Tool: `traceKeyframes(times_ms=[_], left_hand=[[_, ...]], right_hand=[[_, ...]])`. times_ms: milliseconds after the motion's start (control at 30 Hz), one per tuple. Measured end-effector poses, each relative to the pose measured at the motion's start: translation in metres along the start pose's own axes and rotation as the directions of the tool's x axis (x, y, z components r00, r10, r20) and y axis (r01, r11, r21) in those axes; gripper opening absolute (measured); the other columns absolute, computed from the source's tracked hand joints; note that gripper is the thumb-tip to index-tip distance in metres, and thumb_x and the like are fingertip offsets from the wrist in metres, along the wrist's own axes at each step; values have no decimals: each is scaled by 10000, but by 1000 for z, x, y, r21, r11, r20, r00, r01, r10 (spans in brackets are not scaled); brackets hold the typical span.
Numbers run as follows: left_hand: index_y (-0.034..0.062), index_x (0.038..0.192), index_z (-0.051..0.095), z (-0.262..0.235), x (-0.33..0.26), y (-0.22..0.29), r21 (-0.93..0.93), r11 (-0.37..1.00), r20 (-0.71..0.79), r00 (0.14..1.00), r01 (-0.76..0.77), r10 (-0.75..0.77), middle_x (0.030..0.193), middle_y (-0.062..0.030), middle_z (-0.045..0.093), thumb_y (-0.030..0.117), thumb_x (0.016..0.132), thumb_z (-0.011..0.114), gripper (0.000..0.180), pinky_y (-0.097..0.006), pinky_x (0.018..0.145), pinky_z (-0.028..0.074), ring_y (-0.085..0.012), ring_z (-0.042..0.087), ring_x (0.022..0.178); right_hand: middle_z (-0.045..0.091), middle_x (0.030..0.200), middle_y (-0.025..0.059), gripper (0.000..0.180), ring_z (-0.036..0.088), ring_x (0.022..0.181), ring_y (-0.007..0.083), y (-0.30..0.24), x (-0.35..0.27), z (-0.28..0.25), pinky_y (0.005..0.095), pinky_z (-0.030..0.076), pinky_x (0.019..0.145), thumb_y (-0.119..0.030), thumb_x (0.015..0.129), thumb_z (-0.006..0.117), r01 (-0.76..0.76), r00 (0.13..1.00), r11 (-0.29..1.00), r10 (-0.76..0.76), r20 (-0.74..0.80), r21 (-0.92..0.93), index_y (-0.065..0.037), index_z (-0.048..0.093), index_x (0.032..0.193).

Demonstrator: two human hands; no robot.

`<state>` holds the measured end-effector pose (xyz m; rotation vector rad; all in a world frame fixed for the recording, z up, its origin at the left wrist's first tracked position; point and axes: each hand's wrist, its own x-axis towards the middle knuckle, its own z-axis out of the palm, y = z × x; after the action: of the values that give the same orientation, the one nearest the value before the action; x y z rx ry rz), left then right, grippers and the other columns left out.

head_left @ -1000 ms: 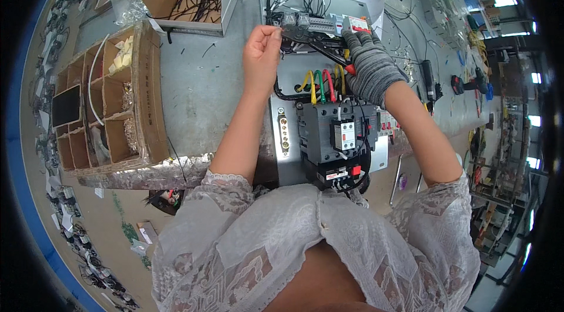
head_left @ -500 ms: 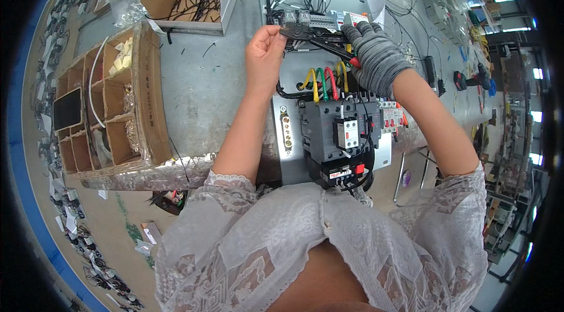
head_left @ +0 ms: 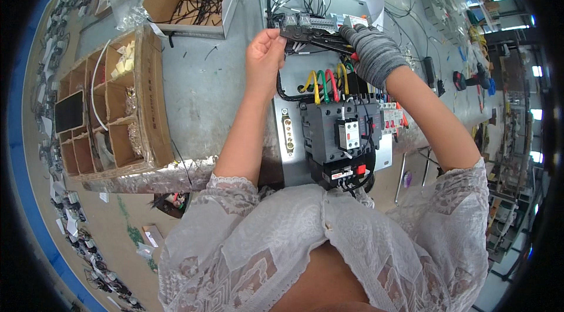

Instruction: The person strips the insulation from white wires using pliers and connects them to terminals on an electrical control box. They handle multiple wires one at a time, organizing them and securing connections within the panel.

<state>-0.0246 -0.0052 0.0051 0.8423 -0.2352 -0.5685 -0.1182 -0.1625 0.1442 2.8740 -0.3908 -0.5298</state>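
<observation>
My right hand (head_left: 375, 54), in a grey knitted glove, is closed round the handles of crimping pliers (head_left: 298, 32). The handles are black with some red, and the dark head points left. Bare, my left hand (head_left: 264, 58) pinches thumb and finger together right at the head; whatever it holds there is too small to make out. Below the pliers, yellow, green and red wires (head_left: 329, 84) loop up from a big grey contactor (head_left: 323, 127) on a metal mounting plate (head_left: 286, 162). A terminal strip (head_left: 320, 23) lies just behind the pliers.
At the left stands a cardboard compartment box (head_left: 154, 100) with small parts. An open carton (head_left: 226, 9) of short black pieces lies at the back. Small red-and-white breakers (head_left: 392, 115) sit right of the contactor. A cordless drill (head_left: 473, 79) lies at the far right.
The gloved fingers have drawn in tighter, and the pliers' handles have come closer together. The pliers' head stays beside my left fingertips, which have hardly moved.
</observation>
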Motion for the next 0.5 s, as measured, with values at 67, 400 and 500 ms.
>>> traceKeyframes(times_ms=[67,400,500], left_hand=[[84,933,570,2,0,2,8,1000,-3,1000,2,-2,624,108,403,141,925,585,59,-181,463,222,-1,284,514],[85,922,572,0,-2,-1,10,1000,-1,1000,-24,24,699,87,545,146,921,588,63,-172,481,282,8,371,544],[84,924,571,1,-2,1,24,1000,-13,1000,-19,19,704,84,551,144,918,594,65,-174,481,284,7,374,546]], right_hand=[[639,916,131,639,625,834,267,1,0,-1,355,515,787,5,694,658,14,1000,999,-14,3,47,-60,487,1307],[628,922,163,578,617,828,295,4,5,1,363,512,764,16,700,632,-11,992,961,-24,123,275,-48,507,1261],[625,940,175,567,616,837,315,6,5,1,380,510,771,12,699,627,1,992,959,-37,123,284,-47,511,1251]])
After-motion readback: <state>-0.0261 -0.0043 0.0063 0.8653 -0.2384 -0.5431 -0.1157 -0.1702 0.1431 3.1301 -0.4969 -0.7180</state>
